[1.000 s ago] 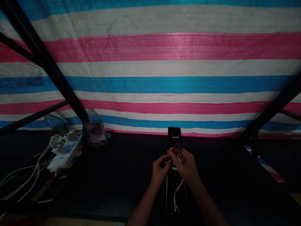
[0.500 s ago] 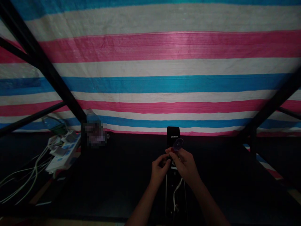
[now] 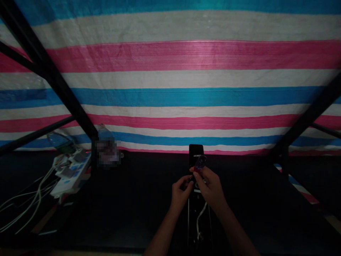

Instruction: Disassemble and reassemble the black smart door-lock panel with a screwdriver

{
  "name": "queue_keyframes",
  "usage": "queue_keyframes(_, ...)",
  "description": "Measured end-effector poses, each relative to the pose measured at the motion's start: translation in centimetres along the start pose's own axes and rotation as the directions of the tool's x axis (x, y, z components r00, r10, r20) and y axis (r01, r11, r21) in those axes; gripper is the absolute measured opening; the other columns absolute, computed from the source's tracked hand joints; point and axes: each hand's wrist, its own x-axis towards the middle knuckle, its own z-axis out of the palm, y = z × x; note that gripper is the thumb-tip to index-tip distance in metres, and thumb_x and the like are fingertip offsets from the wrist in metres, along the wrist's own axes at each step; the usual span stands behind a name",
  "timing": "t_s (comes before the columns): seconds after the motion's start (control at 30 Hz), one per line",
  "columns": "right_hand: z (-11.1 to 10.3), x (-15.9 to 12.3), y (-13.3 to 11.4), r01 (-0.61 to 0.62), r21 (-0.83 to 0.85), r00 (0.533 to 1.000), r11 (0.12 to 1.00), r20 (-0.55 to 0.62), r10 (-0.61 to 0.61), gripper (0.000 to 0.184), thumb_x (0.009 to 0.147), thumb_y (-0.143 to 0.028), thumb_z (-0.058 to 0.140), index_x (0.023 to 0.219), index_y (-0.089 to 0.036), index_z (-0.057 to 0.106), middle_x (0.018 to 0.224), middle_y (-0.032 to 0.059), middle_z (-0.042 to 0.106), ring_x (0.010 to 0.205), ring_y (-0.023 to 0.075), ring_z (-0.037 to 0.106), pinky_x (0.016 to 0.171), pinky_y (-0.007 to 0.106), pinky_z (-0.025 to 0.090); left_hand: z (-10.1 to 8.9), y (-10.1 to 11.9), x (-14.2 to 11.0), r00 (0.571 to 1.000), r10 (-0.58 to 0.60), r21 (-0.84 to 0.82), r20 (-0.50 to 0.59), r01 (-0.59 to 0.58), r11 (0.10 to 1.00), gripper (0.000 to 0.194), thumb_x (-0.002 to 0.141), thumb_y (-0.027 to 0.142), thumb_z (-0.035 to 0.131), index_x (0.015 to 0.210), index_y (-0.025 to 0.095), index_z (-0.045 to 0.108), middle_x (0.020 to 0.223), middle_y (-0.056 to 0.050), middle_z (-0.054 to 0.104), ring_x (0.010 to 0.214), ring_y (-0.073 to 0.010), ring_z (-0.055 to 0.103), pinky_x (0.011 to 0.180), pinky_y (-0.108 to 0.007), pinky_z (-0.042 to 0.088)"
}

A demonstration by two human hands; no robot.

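Note:
My right hand point(image 3: 211, 187) is closed around a small clear bluish-purple plastic piece point(image 3: 200, 163) that sticks up above its fingers. My left hand point(image 3: 180, 192) pinches at something small and dark right beside it, too dim to name. Both hands hover over a dark table point(image 3: 133, 199), in front of an upright black phone point(image 3: 196, 153). A white cable point(image 3: 199, 218) hangs below the hands along a black stand.
A white power strip point(image 3: 70, 174) with plugs and white cords sits at the table's left end. A plastic bottle point(image 3: 105, 135) stands behind it. Black metal frame bars point(image 3: 53, 80) cross at left and right. A striped pink, blue and white tarp point(image 3: 186, 81) fills the background.
The plastic piece in my right hand has tilted a little; both hands stay close together in the same spot.

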Motion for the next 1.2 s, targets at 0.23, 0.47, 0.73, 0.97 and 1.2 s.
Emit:
queue_keyframes(0.23, 1.0, -0.1, 0.3, -0.141, 0.125, 0.978, 0.982, -0.134, 0.157, 0.014, 0.085, -0.033, 0.069, 0.088, -0.020, 0.070, 0.084, 0.0041, 0.074, 0.078, 0.0203, 0.071, 0.070, 0.029, 0.055, 0.0, -0.4, 0.0, 1.000, -0.016, 0.003, 0.009, 0.016, 1.000, 0.029, 0.082, 0.032, 0.069, 0.104, 0.015, 0.076, 0.084, -0.006, 0.075, 0.067, -0.0155, 0.064, 0.064, -0.024, 0.051)
queue_keyframes(0.47, 0.3, 0.0, -0.3, -0.093, 0.064, 0.994, 0.994, -0.052, 0.096, 0.022, 0.094, -0.032, 0.055, 0.098, -0.021, 0.074, 0.097, 0.0074, 0.077, 0.091, 0.0226, 0.073, 0.083, 0.034, 0.056, 0.0, 0.1, 0.0, 1.000, -0.013, 0.003, -0.001, 0.013, 1.000, 0.029, 0.080, 0.031, 0.068, 0.103, 0.015, 0.076, 0.084, -0.006, 0.076, 0.064, -0.0149, 0.063, 0.062, -0.025, 0.050)
queue_keyframes(0.73, 0.8, -0.3, 0.3, -0.127, 0.085, 0.980, 0.988, -0.143, 0.139, 0.017, 0.086, -0.034, 0.069, 0.093, -0.019, 0.074, 0.090, 0.0068, 0.077, 0.081, 0.0227, 0.074, 0.073, 0.031, 0.059, 0.0, 0.1, 0.0, 1.000, -0.008, 0.007, -0.015, 0.008, 1.000, 0.029, 0.080, 0.033, 0.069, 0.101, 0.015, 0.077, 0.084, -0.006, 0.076, 0.068, -0.0161, 0.065, 0.065, -0.025, 0.052)
queue_keyframes(0.97, 0.3, -0.4, -0.3, -0.053, 0.024, 0.999, 0.998, -0.008, 0.053, 0.023, 0.094, -0.028, 0.056, 0.104, -0.022, 0.076, 0.101, 0.0075, 0.078, 0.091, 0.0226, 0.074, 0.083, 0.034, 0.059, -0.1, 0.3, 0.0, 1.000, 0.003, 0.017, -0.007, -0.003, 1.000, 0.029, 0.080, 0.033, 0.069, 0.100, 0.014, 0.077, 0.079, -0.006, 0.077, 0.065, -0.0164, 0.066, 0.065, -0.025, 0.054)
queue_keyframes(1.2, -0.1, -0.8, -0.6, 0.001, -0.020, 0.996, 1.000, -0.094, -0.003, 0.023, 0.094, -0.030, 0.056, 0.101, -0.021, 0.076, 0.095, 0.0082, 0.078, 0.085, 0.0223, 0.075, 0.079, 0.034, 0.060, -0.1, 0.2, 0.0, 1.000, 0.007, 0.026, -0.005, -0.007, 1.000, 0.028, 0.081, 0.033, 0.069, 0.101, 0.015, 0.077, 0.083, -0.007, 0.078, 0.069, -0.0174, 0.068, 0.067, -0.026, 0.055)
